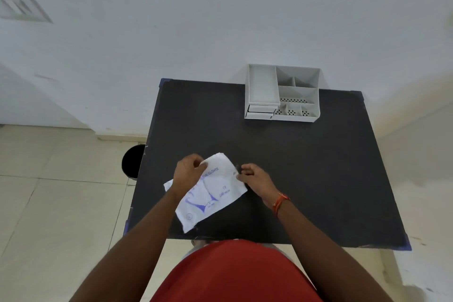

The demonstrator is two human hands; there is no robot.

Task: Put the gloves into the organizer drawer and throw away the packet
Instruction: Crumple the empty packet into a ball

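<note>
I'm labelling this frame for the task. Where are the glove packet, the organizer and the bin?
Glove packet (215,193): head view, on its printed white front.
Organizer (261,86): head view, on its long left tray.
Bin (133,162): head view, on its dark opening.

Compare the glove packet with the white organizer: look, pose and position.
The glove packet is flat with blue print; the organizer is a plain box of compartments. The packet lies near, held by the left hand and right hand; the organizer stands untouched at the far edge. Both are white.

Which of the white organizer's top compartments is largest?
The long rectangular tray on the white plastic organizer's left side, above its drawers; the other compartments are smaller divided cells.
</note>
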